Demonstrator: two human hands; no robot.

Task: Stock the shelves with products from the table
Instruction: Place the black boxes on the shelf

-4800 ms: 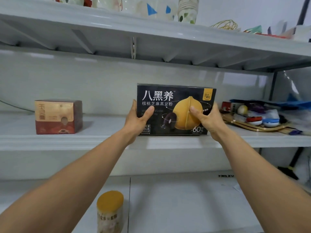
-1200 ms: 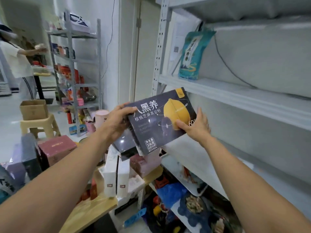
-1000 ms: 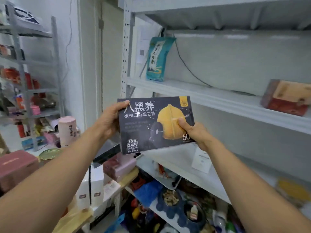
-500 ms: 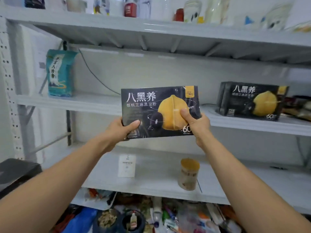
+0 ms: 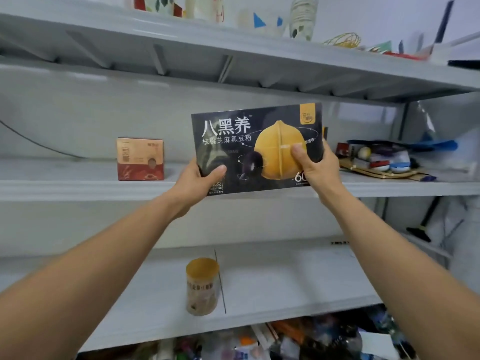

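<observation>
A grey painted-metal shelving unit (image 5: pixel 78 185) is seen from below, with its ends cut off by the frame. A flat black glossy cardboard box printed with a yellow walnut shape (image 5: pixel 233 152) is held upright in front of the middle shelf, its lower edge level with the shelf lip. Whether it rests on the shelf cannot be told. Its lower left corner is gripped by the left hand (image 5: pixel 194 185), and its right side is clamped by the right hand (image 5: pixel 315 170), thumbs on the front and fingers hidden behind. A blurred cluttered wooden tray (image 5: pixel 384 174) lies to the right. A red-and-tan square carton (image 5: pixel 140 159) stands to the left. A gold-lidded cylindrical tin (image 5: pixel 202 287) stands on the shelf below, its label unreadable.
</observation>
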